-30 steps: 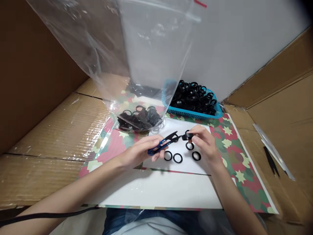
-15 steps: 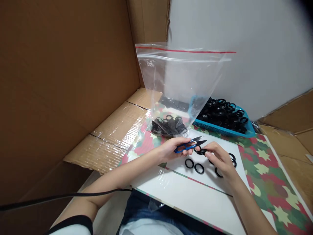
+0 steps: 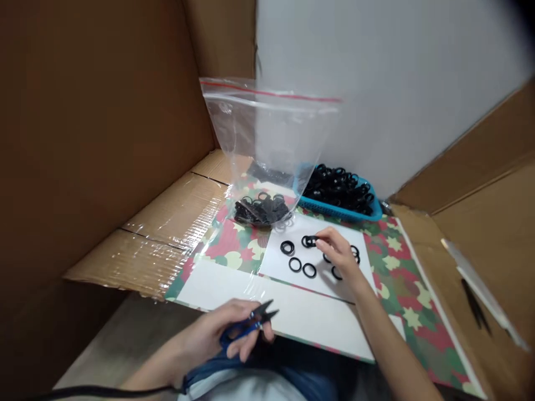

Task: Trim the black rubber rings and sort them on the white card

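Observation:
My left hand (image 3: pixel 234 331) is closed around a pair of blue-handled thread snips (image 3: pixel 249 324), low over the table's front edge near my lap. The dark blades point up and to the right, slightly apart. Over the white sheet (image 3: pixel 276 234), my right hand (image 3: pixel 340 253) pinches a black ring (image 3: pixel 310 241) between thumb and fingertips. Other black rings (image 3: pixel 309 270) lie on the sheet, in front of my hand and to its left. Some rings are partly hidden behind my right hand.
A clear zip bag (image 3: pixel 276 133) with black rings in its bottom stands behind the sheet. A blue basket (image 3: pixel 334 211) heaped with black rings sits at the back. Cardboard walls (image 3: pixel 104 111) rise at the sides. Tweezers (image 3: pixel 475 306) and a pale blade-like tool (image 3: pixel 485 295) lie at right.
My left hand has drawn the snips away from the ring, down and left toward my lap. My right hand has lowered a black ring to the sheet. The view has swung right.

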Demonstrator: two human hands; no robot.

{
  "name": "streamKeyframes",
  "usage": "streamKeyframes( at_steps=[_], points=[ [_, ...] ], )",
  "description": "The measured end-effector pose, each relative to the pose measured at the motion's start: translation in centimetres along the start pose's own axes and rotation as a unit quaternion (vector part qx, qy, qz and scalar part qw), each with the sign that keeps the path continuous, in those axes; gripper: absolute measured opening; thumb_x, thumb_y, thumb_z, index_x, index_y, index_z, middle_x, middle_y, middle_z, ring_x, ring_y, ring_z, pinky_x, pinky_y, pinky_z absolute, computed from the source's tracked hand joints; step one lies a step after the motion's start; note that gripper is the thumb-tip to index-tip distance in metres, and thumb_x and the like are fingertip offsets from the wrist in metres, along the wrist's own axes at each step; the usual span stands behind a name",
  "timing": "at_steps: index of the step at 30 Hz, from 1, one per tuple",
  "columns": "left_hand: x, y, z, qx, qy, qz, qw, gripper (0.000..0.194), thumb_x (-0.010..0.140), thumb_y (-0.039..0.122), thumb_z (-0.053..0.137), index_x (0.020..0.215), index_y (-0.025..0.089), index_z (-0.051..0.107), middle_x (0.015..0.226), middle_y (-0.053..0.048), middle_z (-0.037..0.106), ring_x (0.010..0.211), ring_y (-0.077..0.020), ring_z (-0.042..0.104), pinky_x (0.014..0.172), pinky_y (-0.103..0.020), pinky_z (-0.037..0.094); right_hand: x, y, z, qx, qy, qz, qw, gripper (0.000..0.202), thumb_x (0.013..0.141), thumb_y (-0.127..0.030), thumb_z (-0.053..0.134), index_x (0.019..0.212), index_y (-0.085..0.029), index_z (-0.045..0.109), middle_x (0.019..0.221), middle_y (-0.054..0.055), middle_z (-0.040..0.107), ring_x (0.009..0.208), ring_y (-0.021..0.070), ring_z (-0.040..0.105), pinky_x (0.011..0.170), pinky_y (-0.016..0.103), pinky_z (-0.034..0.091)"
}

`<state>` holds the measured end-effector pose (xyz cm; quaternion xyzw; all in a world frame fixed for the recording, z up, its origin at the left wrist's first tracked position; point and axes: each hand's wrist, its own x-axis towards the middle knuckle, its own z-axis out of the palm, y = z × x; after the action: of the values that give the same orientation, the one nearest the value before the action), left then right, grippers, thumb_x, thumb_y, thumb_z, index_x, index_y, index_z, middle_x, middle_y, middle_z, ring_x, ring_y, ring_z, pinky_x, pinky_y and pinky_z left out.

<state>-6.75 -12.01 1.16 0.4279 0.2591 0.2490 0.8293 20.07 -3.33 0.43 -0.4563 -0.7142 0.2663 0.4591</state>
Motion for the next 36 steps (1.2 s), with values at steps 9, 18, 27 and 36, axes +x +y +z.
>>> streamKeyframes(
  at_steps=[9, 18, 27, 36],
  points=[
    [10.3, 10.0, -2.2, 0.169, 0.095, 0.182, 0.964, 0.049, 0.085, 0.049, 0.036, 0.084, 0.008, 0.063, 0.058, -0.002, 0.047, 0.045, -0.0058, 0.032, 0.046, -0.02, 0.023, 0.3, 1.1, 0.6, -0.01, -0.074, -0.056, 0.996, 0.017, 0.086, -0.033, 0.051, 0.079, -0.019, 0.059, 0.071, 0.002, 0.055, 0.064, 0.0146, 0.054, 0.057, 0.027, 0.044],
    [14.3, 5.1, -5.7, 0.354, 0.095, 0.217, 0.905, 0.042, 0.083, 0.048, 0.05, 0.071, 0.01, 0.061, 0.055, -0.001, 0.052, 0.051, -0.0096, 0.043, 0.051, -0.021, 0.032, 0.2, 3.5, 1.3, -0.002, -0.009, -0.026, 1.0, 0.018, 0.086, -0.034, 0.051, 0.079, -0.019, 0.059, 0.073, 0.002, 0.054, 0.068, 0.0148, 0.053, 0.061, 0.028, 0.042],
    [13.4, 5.1, -4.7, 0.488, 0.056, 0.341, 0.802, 0.02, 0.082, 0.03, 0.056, 0.081, 0.012, 0.064, 0.064, -0.002, 0.055, 0.058, -0.0111, 0.045, 0.056, -0.023, 0.032, -0.5, 2.0, -0.1, 0.008, -0.019, -0.1, 0.995, 0.007, 0.086, -0.022, 0.053, 0.09, -0.023, 0.059, 0.083, 0.002, 0.054, 0.079, 0.0159, 0.053, 0.071, 0.032, 0.043],
    [12.7, 5.4, -3.5, 0.568, 0.019, 0.445, 0.693, 0.014, 0.085, 0.023, 0.052, 0.084, 0.01, 0.058, 0.06, -0.001, 0.05, 0.053, -0.0107, 0.042, 0.051, -0.022, 0.034, -1.2, 0.4, -0.2, 0.094, -0.025, -0.098, 0.99, 0.012, 0.085, -0.021, 0.054, 0.094, -0.024, 0.061, 0.078, 0.001, 0.056, 0.073, 0.0145, 0.053, 0.065, 0.03, 0.044]
  ],
)
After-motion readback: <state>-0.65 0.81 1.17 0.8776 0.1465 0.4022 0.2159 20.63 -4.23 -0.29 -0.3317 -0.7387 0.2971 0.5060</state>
